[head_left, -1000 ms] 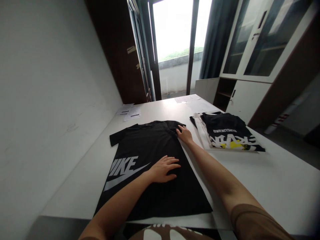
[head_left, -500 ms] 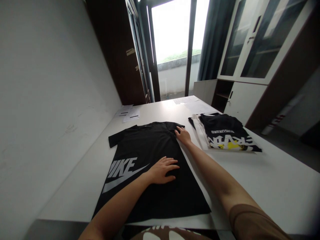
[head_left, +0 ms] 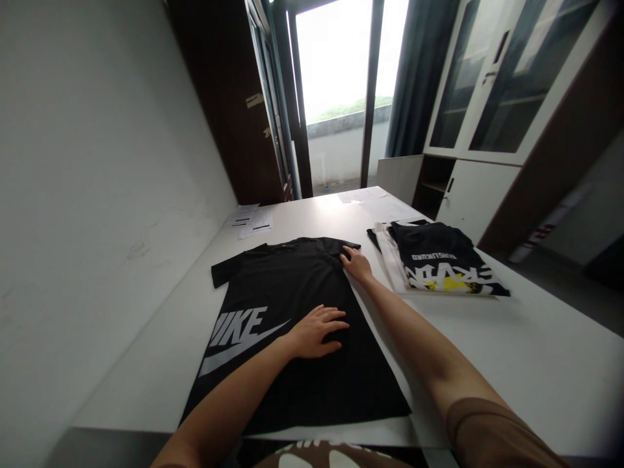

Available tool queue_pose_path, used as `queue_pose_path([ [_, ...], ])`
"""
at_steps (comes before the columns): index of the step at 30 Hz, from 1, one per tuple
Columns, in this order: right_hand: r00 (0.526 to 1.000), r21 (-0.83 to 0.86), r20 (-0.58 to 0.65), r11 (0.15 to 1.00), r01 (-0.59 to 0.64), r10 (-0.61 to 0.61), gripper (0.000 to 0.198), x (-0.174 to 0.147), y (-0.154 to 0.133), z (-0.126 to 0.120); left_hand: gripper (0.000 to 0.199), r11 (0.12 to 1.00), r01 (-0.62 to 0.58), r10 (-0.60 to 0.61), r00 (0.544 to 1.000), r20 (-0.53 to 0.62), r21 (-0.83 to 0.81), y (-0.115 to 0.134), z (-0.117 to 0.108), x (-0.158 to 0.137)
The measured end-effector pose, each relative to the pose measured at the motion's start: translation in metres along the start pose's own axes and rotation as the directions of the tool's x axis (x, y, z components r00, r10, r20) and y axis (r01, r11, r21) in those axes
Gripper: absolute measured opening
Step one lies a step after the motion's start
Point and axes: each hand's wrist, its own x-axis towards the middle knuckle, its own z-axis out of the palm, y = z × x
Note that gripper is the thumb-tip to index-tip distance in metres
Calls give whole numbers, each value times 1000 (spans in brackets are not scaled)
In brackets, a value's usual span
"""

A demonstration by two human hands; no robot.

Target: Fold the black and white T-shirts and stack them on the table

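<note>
Head view: black shirt (head_left: pixel 292 276) flat on tabletop (head_left: pixel 536 351), left forearm (head_left: pixel 238 393) crossing its lower part. Left hand (head_left: pixel 318 333) on shirt, fingers spread; right hand (head_left: pixel 357 264) at sleeve (head_left: pixel 336 246), fingers pinching or resting: cannot tell. Folded clothes (head_left: pixel 439 246) right, papers (head_left: pixel 256 224) beyond. Shirt print (head_left: pixel 238 327): "NIKE", N partly cut off; clothes: "SUKURO" legible.

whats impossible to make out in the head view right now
- Black T-shirt: part of its near hem, hidden by the left forearm (head view)
- Folded garments beneath the printed shirt: mostly covered by it (head view)
- Papers at far left: writing too small (head view)
- Brown sleeve: cut off by the bottom edge (head view)
</note>
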Motion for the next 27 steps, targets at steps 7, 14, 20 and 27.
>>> queue_pose_path([
  [7, 1000, -21, 9, 1000, 1, -1, 50, -1, -3, -2, 48, 936, 340, -318, 929, -191, 96, -51, -22, 3],
  [14, 999, -23, 29, 1000, -14, 14, 51, -2, -4, -5, 69, 757, 608, -582, 794, -178, 238, -114, -22, 12],
  [20, 999, -37, 38, 999, -16, 18, 51, -2, -5, -4, 73, 717, 635, -611, 771, -178, 289, -134, -29, 24],
  [27, 999, -22, 36, 999, -29, 30, 50, -2, -6, -4, 83, 620, 741, -733, 664, -148, 258, -138, -29, 36],
])
